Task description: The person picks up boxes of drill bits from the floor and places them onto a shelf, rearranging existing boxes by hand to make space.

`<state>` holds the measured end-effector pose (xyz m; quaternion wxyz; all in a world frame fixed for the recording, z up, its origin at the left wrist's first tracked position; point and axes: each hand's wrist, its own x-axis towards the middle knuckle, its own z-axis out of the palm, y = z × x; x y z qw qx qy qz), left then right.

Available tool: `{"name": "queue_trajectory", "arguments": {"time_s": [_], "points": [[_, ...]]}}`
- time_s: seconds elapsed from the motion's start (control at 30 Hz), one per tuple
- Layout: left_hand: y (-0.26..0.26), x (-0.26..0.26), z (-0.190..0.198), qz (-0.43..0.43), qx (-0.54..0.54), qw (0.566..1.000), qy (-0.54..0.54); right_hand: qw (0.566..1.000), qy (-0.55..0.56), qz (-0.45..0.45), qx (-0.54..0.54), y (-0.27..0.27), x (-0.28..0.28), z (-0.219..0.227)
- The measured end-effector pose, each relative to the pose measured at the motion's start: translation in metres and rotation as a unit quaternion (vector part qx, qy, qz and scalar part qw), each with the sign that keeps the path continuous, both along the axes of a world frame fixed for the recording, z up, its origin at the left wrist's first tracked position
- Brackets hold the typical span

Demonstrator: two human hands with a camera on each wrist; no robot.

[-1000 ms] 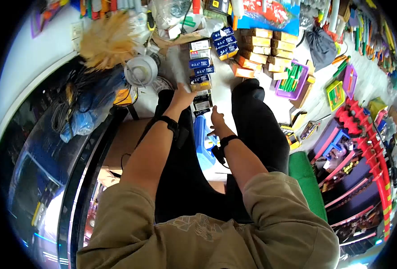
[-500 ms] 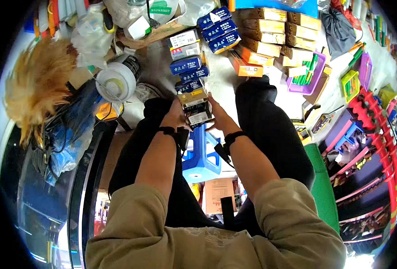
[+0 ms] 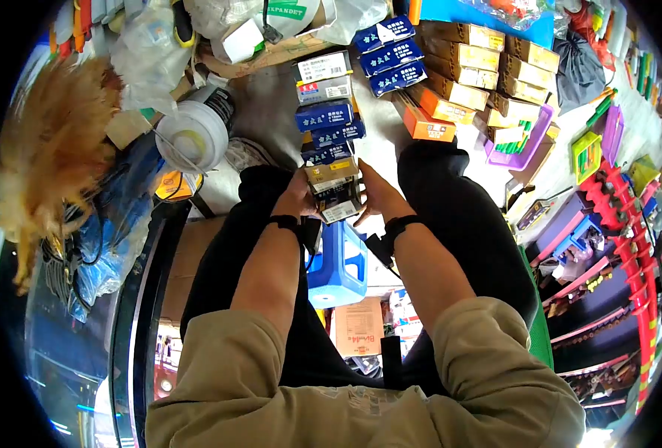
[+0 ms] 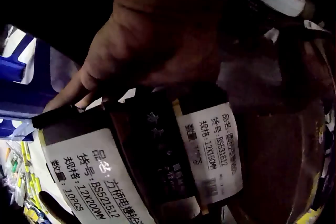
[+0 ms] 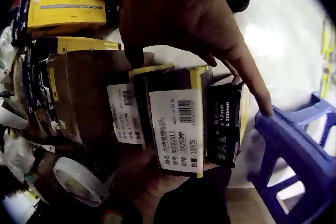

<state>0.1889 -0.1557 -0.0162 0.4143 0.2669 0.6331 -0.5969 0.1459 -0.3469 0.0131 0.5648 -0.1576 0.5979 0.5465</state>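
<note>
A row of small boxes runs away from the person in the head view, with white-labelled dark boxes (image 3: 340, 212) at the near end, a tan box (image 3: 331, 172) behind them and blue boxes (image 3: 323, 116) beyond. The left hand (image 3: 297, 196) lies along their left side; in the left wrist view the hand (image 4: 152, 50) touches the labelled boxes (image 4: 212, 153), fingers extended. The right hand (image 3: 377, 194) is at their right side, fingers spread. In the right wrist view this hand (image 5: 178, 19) reaches over the labelled boxes (image 5: 176, 129); exact fingertip contact is unclear.
A blue stool (image 3: 335, 280) stands between the legs. Stacked tan boxes (image 3: 462, 56), an orange box (image 3: 428, 125) and a purple tray (image 3: 521, 158) lie to the right. A white tub (image 3: 193, 138) and feather bundle (image 3: 51, 149) are left.
The left hand has come back from the tan box toward the near end of the row. The right hand has moved up beside the same boxes, its fingers now spread. The head view has shifted closer.
</note>
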Motion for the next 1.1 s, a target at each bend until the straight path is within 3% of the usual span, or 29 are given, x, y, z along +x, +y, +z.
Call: {"name": "queue_trajectory", "arguments": {"time_s": [0.2,0.4,0.43,0.47,0.5,0.57,0.6,0.67,0.73,0.8,0.9,1.0,1.03,1.07,1.1], "points": [[0.008,-0.013,-0.015,0.001,-0.013,1.000,0.024,0.999,0.012,-0.037,-0.007,0.020,-0.033,-0.028],[0.010,-0.045,-0.011,-0.016,0.027,0.999,-0.029,0.993,-0.051,-0.095,-0.048,0.047,-0.172,-0.098],[0.014,-0.046,-0.001,-0.012,-0.029,0.999,-0.023,0.992,-0.091,-0.061,-0.058,0.045,-0.180,-0.090],[0.013,-0.049,0.010,-0.013,-0.030,0.999,-0.023,0.972,-0.189,0.101,-0.095,0.046,-0.186,-0.081],[0.011,-0.054,0.024,0.045,-0.046,0.998,-0.018,0.917,-0.256,0.275,-0.136,0.047,-0.191,-0.071],[0.012,-0.064,0.056,0.121,-0.078,0.989,-0.024,0.879,-0.350,0.289,-0.148,0.040,-0.210,-0.043],[0.013,-0.068,0.071,0.078,-0.043,0.996,-0.030,0.856,-0.395,0.295,-0.156,0.036,-0.219,-0.029],[0.019,-0.087,0.095,0.146,-0.060,0.987,-0.034,0.903,-0.279,0.308,-0.112,0.026,-0.183,0.024],[0.010,-0.073,0.144,0.084,-0.035,0.994,-0.064,0.949,-0.118,0.259,-0.134,0.015,-0.129,0.090],[0.006,-0.063,0.182,0.090,-0.027,0.994,-0.064,0.982,-0.067,0.157,-0.081,-0.006,-0.071,0.162],[-0.002,-0.035,0.248,0.103,-0.034,0.989,-0.097,0.984,-0.094,0.141,-0.056,-0.026,-0.039,0.220],[-0.008,-0.012,0.301,0.113,-0.039,0.981,-0.151,0.959,-0.192,0.181,-0.105,-0.043,-0.012,0.273],[-0.014,0.002,0.324,0.157,-0.054,0.971,-0.170,0.948,-0.228,0.175,-0.134,-0.051,0.007,0.311],[-0.017,0.010,0.345,0.154,-0.061,0.971,-0.175,0.917,-0.246,0.221,-0.223,-0.052,0.021,0.348],[-0.022,0.019,0.363,0.156,-0.100,0.950,-0.250,0.868,-0.334,0.232,-0.286,-0.056,0.017,0.368]]}}
